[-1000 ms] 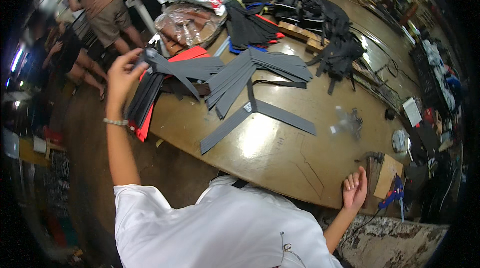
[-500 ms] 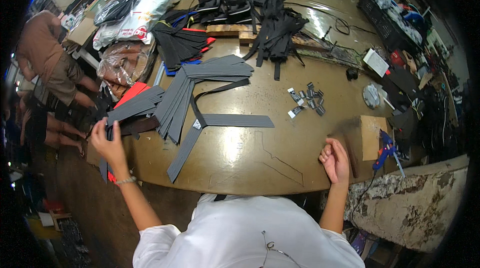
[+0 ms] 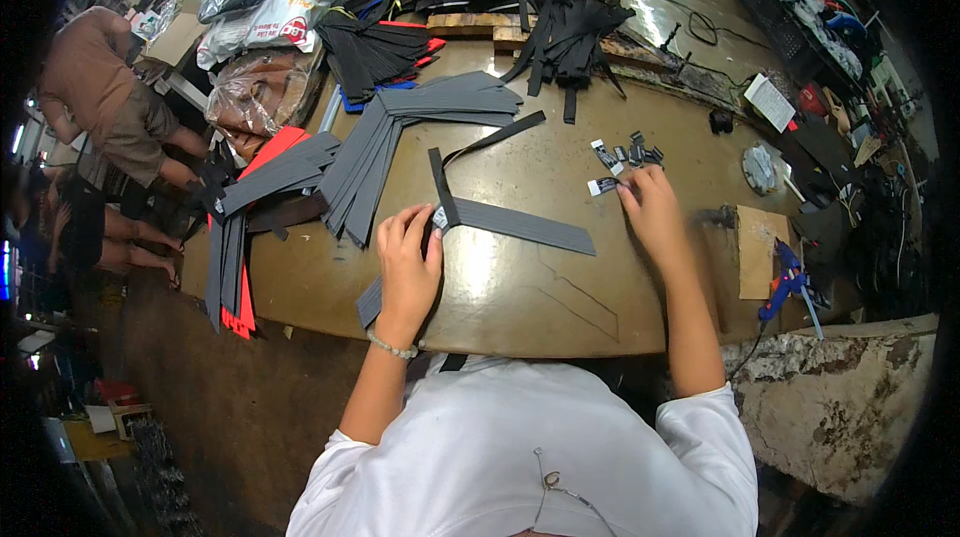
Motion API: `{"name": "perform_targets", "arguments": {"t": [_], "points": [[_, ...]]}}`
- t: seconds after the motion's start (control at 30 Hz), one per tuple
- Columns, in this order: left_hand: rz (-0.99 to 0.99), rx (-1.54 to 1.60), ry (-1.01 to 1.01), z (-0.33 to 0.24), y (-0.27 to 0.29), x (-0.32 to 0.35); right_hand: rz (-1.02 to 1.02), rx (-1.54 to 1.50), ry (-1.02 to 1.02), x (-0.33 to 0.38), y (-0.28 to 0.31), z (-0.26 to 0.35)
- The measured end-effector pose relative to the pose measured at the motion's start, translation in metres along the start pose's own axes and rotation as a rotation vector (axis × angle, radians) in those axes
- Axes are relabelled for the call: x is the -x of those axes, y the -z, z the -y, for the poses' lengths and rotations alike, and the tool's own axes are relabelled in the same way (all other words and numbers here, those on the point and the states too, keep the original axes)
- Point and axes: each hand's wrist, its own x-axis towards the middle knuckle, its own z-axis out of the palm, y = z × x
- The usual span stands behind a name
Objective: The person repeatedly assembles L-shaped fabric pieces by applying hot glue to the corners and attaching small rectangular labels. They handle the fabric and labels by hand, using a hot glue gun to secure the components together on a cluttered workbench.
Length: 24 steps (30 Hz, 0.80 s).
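A grey V-shaped strip piece (image 3: 525,226) lies in front of me, with a black strap (image 3: 492,137) attached at its corner, beside a small white label. My left hand (image 3: 408,267) is on that corner, thumb and fingers closed on its edge and covering part of the lower arm. Farther right, my right hand (image 3: 657,212) reaches over a cluster of small black tabs (image 3: 637,152), its thumb and forefinger apart at the near side. A tab with a white end (image 3: 603,186) lies beside the thumb. Some tabs are hidden behind the fingers.
Stacked grey strips (image 3: 360,172) fan out at the left, near red pieces (image 3: 275,149). Black straps (image 3: 570,32) and a wooden bar (image 3: 465,25) lie at the back. A blue glue gun (image 3: 788,282) rests beside cardboard (image 3: 757,252) at the right. Another person (image 3: 95,87) bends at far left.
My left hand has moved right, from the stacked strips to the corner of the V-shaped piece. My right hand has moved away from the table's front edge to the small tabs.
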Motion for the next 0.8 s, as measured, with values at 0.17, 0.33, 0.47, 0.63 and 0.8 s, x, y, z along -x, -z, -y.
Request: {"name": "perform_targets", "arguments": {"t": [0.17,0.33,0.47,0.63,0.8], "points": [[0.04,0.004,0.005,-0.003,-0.003,0.0,-0.122,0.076,-0.116,0.006,0.004,0.0],[0.086,-0.018,-0.039,-0.002,0.003,-0.007,-0.016,-0.138,-0.307,0.009,0.03,0.02],[0.129,0.194,0.059,-0.017,0.013,-0.005,0.161,-0.356,-0.333,0.014,0.041,0.051],[0.514,0.783,0.201,-0.041,0.015,0.002,0.543,-0.864,-0.2,0.04,0.004,0.106],[0.821,0.668,0.227,-0.041,0.023,-0.032,0.549,-0.984,-0.325,0.046,-0.014,0.12]]}}
